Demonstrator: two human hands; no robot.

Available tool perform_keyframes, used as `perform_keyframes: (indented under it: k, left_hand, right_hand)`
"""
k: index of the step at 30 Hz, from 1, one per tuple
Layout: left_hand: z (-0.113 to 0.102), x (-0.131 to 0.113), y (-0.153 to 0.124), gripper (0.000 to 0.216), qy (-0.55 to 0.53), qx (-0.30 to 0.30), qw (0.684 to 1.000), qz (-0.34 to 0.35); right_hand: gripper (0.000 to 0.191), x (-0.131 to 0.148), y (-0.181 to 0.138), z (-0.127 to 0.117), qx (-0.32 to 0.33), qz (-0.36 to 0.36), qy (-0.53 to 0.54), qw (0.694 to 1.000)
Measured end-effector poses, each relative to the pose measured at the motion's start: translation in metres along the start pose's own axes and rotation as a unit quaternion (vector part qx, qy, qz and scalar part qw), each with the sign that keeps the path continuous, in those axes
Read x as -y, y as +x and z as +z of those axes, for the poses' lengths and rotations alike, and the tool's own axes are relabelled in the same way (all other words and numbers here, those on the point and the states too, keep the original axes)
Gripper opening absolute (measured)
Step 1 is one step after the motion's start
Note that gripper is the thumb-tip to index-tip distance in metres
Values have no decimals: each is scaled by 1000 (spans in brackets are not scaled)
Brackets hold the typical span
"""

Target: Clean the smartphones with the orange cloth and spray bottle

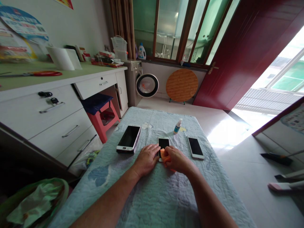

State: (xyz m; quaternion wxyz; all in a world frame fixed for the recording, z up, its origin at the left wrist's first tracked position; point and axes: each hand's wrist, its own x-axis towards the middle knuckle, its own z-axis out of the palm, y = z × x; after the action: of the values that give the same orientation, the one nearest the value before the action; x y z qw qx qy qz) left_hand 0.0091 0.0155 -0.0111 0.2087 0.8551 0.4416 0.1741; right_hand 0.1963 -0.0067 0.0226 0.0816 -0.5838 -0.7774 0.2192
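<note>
A white smartphone [163,141] with a dark screen lies flat on the cloth-covered table in front of me. My left hand [147,159] steadies it, fingers and thumb along its left edge. Bunched in the closed fingers of my right hand [177,159] is an orange cloth [165,156], pressed onto the lower part of that phone's screen. Part of the phone is hidden by the cloth and hands. To the left sits a stack of phones [129,138], a white one on top. Another white phone [196,148] lies at the right. A small spray bottle [177,126] stands upright behind the phones.
A pale blue quilted cover [147,202] drapes the table. Leftward are a white desk [57,114], a red stool [102,117] and a waste bin [61,186]. A washing machine [133,82] with its door open and a round wooden tabletop [181,85] are farther back.
</note>
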Motion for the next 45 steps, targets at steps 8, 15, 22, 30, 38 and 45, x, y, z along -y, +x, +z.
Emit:
perform_keyframes:
  k: [8, 15, 22, 30, 38, 45]
  left_hand:
    - [-1, -1, 0, 46, 3, 6, 1000, -5]
    - [0, -1, -1, 48, -3, -14, 1000, 7]
    - [-2, -10, -4, 36, 3, -70, 997, 32]
    - [-6, -26, -8, 16, 38, -57, 993, 95]
    - [0, -32, -9, 21, 95, -62, 985, 129]
    - [6, -37, -9, 17, 110, -52, 984, 133]
  right_hand:
    - [27, -2, -5, -9, 23, -22, 15, 999]
    - [28, 0, 0, -13, -101, 5, 47, 994]
    - [25, 1, 6, 2, -162, 42, -39, 985]
    - [26, -7, 13, 5, -105, 1, -11, 994]
    - [46, -10, 18, 11, -112, 39, -63, 991]
    - [47, -13, 28, 16, -147, 58, -71, 985]
